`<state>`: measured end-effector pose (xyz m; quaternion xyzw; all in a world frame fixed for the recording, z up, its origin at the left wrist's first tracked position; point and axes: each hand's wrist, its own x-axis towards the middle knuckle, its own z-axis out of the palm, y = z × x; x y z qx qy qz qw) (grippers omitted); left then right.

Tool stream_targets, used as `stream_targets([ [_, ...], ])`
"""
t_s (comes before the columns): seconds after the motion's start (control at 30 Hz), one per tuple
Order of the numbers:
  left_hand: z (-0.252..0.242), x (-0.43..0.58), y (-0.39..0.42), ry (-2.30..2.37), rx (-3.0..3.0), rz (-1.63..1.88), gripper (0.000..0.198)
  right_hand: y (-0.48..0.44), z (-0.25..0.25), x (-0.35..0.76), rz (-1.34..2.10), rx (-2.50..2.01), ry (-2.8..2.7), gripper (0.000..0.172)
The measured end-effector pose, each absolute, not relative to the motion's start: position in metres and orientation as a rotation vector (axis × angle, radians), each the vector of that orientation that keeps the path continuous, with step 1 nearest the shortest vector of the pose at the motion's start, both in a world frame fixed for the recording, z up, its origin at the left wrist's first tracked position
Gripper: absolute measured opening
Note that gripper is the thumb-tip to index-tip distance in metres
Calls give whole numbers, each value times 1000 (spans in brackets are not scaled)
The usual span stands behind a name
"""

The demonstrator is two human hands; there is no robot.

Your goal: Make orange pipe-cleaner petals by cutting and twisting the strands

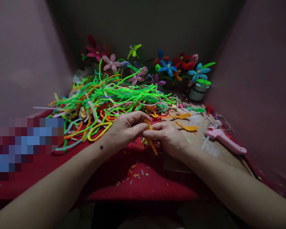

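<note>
A pale, short cylindrical jar [196, 95] stands at the back right below a blue fuzzy-petalled flower [198, 72]; its contents are hidden. The fuzzy orange pipe-cleaner piece [153, 147] is above the red tabletop [173, 187], pinched between the fingertips of the left hand [128, 127] and right hand [169, 135]. Its long axis runs steeply, the loose end pointing down and slightly right. Thin, fuzzy green pipe cleaners [133, 99] lie tangled behind.
</note>
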<state>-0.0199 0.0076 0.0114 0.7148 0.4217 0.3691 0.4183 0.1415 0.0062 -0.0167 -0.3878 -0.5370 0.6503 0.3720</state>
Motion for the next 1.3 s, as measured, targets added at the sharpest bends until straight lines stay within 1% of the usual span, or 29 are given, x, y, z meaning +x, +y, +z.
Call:
stream_targets([
  [0.1, 12, -25, 11, 939, 1624, 797, 23, 5, -14, 141, 1690, -986, -1352, 27],
  [0.23, 9, -22, 10, 1027, 1607, 789, 20, 5, -14, 139, 1701, -1009, -1365, 28],
  [0.4, 4, -11, 5, 1323, 2020, 945, 21, 3, -19, 137, 1672, -1025, -1342, 27],
  [0.47, 4, -10, 5, 1377, 2112, 912, 22, 2, -19, 137, 1630, -1050, -1387, 25],
  [0.57, 8, -14, 8, 1311, 1912, 779, 21, 1, -18, 137, 1629, -1054, -1432, 23],
  [0.63, 10, -17, 12, 1237, 1699, 755, 19, 3, -20, 137, 1672, -1006, -1433, 23],
  [0.7, 11, -20, 15, 1163, 1515, 814, 22, 7, -23, 138, 1709, -937, -1404, 22],
  [0.83, 7, -23, 22, 1071, 1280, 960, 28, 14, -29, 139, 1661, -826, -1277, 18],
  [0.93, 2, -23, 24, 1066, 1263, 949, 24, 17, -28, 139, 1623, -821, -1192, 19],
  [1.07, -2, -22, 23, 1045, 1247, 924, 21, 17, -27, 137, 1576, -824, -1150, 27],
  [1.13, -1, -20, 21, 1048, 1243, 905, 19, 16, -28, 137, 1568, -822, -1169, 27],
  [1.3, 7, -15, 15, 1097, 1233, 912, 6, 16, -32, 139, 1645, -801, -1209, 24],
])
